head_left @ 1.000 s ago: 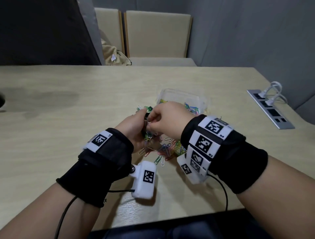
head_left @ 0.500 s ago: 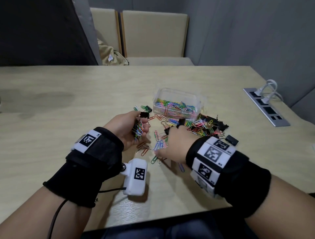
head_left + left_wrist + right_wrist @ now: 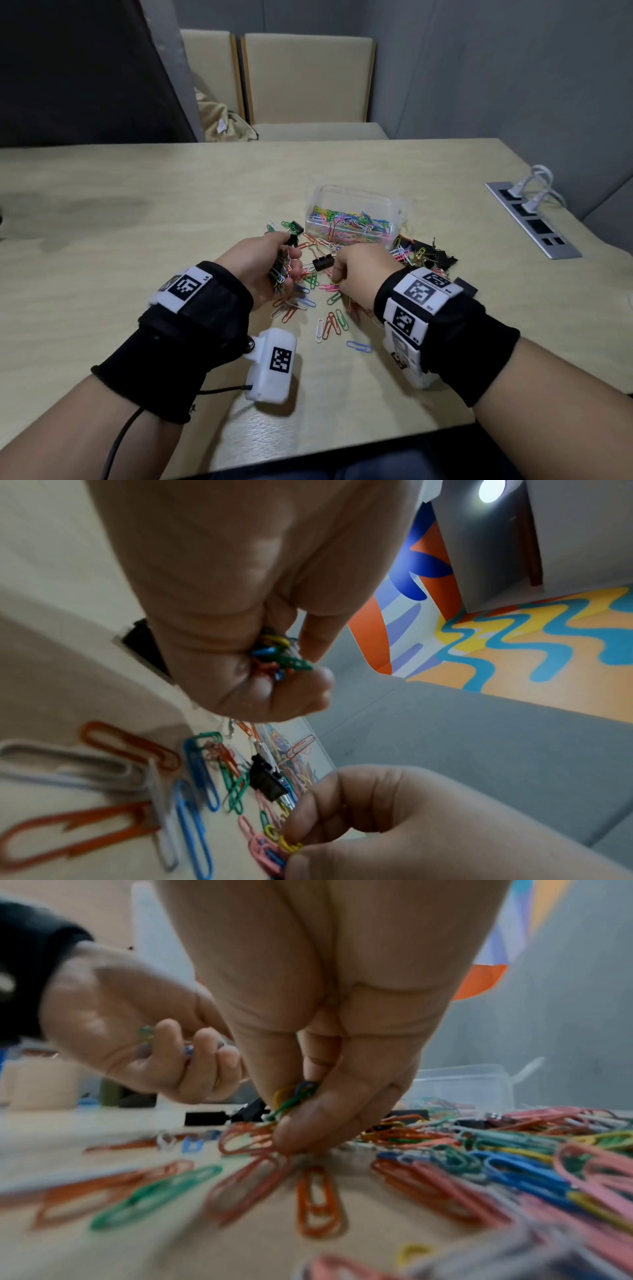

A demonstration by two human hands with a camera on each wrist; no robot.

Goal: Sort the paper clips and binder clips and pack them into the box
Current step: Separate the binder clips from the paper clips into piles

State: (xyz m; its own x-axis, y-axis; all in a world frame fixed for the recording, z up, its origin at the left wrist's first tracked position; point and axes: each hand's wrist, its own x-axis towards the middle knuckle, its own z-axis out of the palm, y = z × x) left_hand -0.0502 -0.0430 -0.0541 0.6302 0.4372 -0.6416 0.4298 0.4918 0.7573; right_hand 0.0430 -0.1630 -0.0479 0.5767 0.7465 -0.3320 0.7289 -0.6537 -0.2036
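Observation:
A clear plastic box (image 3: 352, 219) partly filled with coloured paper clips stands at mid-table. My left hand (image 3: 270, 263) (image 3: 260, 653) (image 3: 161, 1053) is curled round a bunch of paper clips (image 3: 279, 274) just left of the box. My right hand (image 3: 356, 270) (image 3: 301, 1104) (image 3: 342, 818) reaches down to the table and pinches a few paper clips (image 3: 294, 1096) from the loose scatter (image 3: 329, 315). A black binder clip (image 3: 322, 262) lies between the two hands. More black binder clips (image 3: 428, 253) are heaped with paper clips right of the box.
The light wooden table (image 3: 137, 212) has a power strip (image 3: 534, 219) with white plugs set in at the far right. Two beige chairs (image 3: 308, 78) stand behind the far edge. A black binder clip (image 3: 466, 286) lies by my right wrist.
The two hands have come apart. My right hand dropped to the loose clips on the table and pinched some, while the left stayed beside the box holding its bunch.

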